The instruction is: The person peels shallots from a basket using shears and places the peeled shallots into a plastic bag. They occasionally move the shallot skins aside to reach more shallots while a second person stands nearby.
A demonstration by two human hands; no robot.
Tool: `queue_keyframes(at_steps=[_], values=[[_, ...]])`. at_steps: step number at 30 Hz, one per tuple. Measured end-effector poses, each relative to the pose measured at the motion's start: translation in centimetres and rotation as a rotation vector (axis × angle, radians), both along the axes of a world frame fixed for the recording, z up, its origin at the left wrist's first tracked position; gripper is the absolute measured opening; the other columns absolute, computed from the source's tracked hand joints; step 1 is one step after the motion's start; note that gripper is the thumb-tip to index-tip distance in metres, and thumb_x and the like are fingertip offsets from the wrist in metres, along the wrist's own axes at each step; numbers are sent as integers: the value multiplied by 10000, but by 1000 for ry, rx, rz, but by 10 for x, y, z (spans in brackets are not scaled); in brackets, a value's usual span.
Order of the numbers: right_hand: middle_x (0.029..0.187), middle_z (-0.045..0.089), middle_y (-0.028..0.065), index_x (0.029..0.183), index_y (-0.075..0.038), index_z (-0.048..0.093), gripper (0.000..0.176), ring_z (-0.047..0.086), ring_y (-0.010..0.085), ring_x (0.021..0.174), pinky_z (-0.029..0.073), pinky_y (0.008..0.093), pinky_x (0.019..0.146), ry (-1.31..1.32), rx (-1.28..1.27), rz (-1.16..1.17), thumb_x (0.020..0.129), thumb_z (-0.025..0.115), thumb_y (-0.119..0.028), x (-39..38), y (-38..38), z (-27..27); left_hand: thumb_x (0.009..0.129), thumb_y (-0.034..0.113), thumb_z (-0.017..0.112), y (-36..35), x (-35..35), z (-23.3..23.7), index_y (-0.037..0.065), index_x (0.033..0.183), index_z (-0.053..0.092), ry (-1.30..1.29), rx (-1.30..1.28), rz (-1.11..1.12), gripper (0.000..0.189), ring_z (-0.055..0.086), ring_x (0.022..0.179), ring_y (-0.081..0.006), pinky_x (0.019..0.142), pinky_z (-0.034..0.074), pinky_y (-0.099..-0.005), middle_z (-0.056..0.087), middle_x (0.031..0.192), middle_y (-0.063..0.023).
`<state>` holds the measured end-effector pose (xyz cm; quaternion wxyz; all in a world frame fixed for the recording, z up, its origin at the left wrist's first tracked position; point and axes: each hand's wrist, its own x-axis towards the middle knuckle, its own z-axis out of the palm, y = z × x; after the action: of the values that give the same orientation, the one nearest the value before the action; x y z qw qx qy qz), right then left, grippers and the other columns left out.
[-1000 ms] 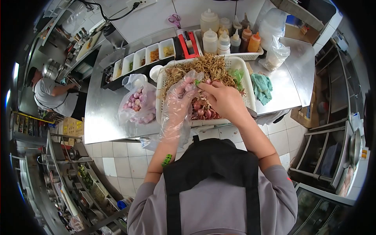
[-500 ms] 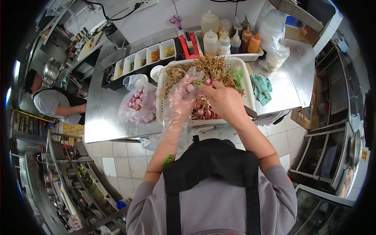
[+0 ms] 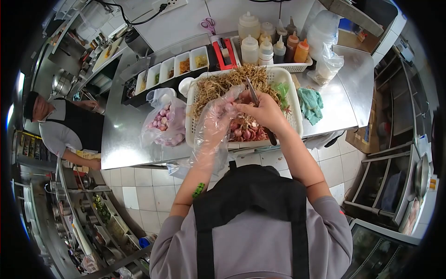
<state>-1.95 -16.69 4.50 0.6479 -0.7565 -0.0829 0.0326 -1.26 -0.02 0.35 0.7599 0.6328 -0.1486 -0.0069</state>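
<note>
A white plastic basket (image 3: pixel 189 125) holds dry brown stalks (image 3: pixel 213 83) and reddish shallots (image 3: pixel 245 131). Over it, my left hand (image 3: pixel 219 114), in a clear plastic glove, is closed on a pale pink shallot (image 3: pixel 229 108). My right hand (image 3: pixel 265 111) is bare and wrapped round a knife (image 3: pixel 252 91), whose blade points up and away; its dark handle end shows below the palm. Both hands meet at the shallot. Left of the basket, an open clear bag (image 3: pixel 155 132) contains peeled pinkish shallots (image 3: pixel 162 118).
Behind the basket stand a tray of seasonings (image 3: pixel 184 66), a red-framed holder (image 3: pixel 225 53) and squeeze bottles (image 3: pixel 250 50). A green cloth (image 3: pixel 310 105) lies to the right, near a knotted plastic bag (image 3: pixel 327 69). A person in a dark apron (image 3: pixel 76 121) stands at the left.
My right hand has turned, so the knife blade now points upward. The fingers have shifted on the shallot. The person at the left has turned toward the camera and moved their arms.
</note>
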Motion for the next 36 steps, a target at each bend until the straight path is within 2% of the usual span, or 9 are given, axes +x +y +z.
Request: queue_keyframes(at_steps=[5, 11, 16, 23, 26, 27, 29, 32, 36], values=[[785, 628, 56, 954, 18, 628, 272, 534, 89, 675, 438, 241, 642, 264, 42, 64, 794, 702, -189, 1, -1, 0, 817, -3, 662, 2, 3, 4, 19, 1044, 577, 33, -21, -68, 244, 569, 908, -122, 799, 478, -247, 578, 965, -36], [690, 600, 29, 919, 7, 617, 215, 506, 71, 547, 385, 228, 489, 232, 297, 25, 806, 691, -161, 3, 1, -7, 808, -9, 668, 3, 4, -1, 21, 1028, 567, -251, 43, -6, 244, 591, 865, -141, 784, 502, -275, 582, 916, -39], [688, 593, 2, 955, -2, 588, 245, 401, 24, 440, 269, 196, 394, 292, 475, 22, 792, 710, -139, 3, -2, -10, 808, -30, 659, 2, 0, -2, 28, 981, 543, -135, -57, 40, 216, 591, 856, -138, 772, 513, -271, 569, 927, -53], [780, 608, 14, 972, -3, 585, 263, 521, 58, 648, 430, 221, 596, 88, 302, -57, 785, 720, -131, -7, 4, 1, 805, -62, 645, 0, -6, 6, 27, 986, 525, -250, -116, 73, 235, 593, 876, -143, 773, 519, -286, 581, 945, -63], [709, 588, -4, 1022, -3, 547, 291, 389, 0, 440, 232, 185, 378, 36, 297, -38, 788, 707, -68, -5, 4, -3, 821, -45, 633, 2, -2, 0, 9, 1017, 548, -366, 54, 137, 221, 602, 895, -160, 787, 522, -290, 600, 983, -86], [734, 601, 7, 1022, 4, 562, 286, 432, 15, 483, 284, 189, 410, 19, 276, -62, 790, 705, -82, -5, 5, -4, 821, -45, 633, 2, -4, 7, 9, 1017, 548, -366, 54, 138, 221, 602, 895, -160, 787, 522, -290, 600, 983, -86], [758, 615, 18, 1022, 12, 578, 283, 474, 29, 527, 336, 193, 441, 3, 256, -84, 792, 703, -96, -4, 5, -5, 836, -16, 626, -2, -10, 29, -7, 1040, 575, 201, -148, 21, 211, 608, 922, -176, 813, 525, -293, 607, 1038, -112], [790, 629, 30, 1012, 27, 607, 279, 546, 72, 656, 438, 235, 577, -127, 29, -209, 799, 693, -132, -2, -1, -6, 868, 67, 622, 0, -8, 9, 13, 1092, 586, 279, -450, 25, 233, 596, 945, -151, 818, 509, -257, 601, 1097, -103], [857, 648, 129, 1039, 21, 605, 344, 606, 211, 750, 481, 327, 715, -76, -275, -228, 798, 682, -212, -2, -12, 4, 868, 48, 612, 3, -1, 5, 8, 1150, 552, 310, -349, 102, 291, 601, 935, -151, 814, 513, -262, 605, 1090, -97]])
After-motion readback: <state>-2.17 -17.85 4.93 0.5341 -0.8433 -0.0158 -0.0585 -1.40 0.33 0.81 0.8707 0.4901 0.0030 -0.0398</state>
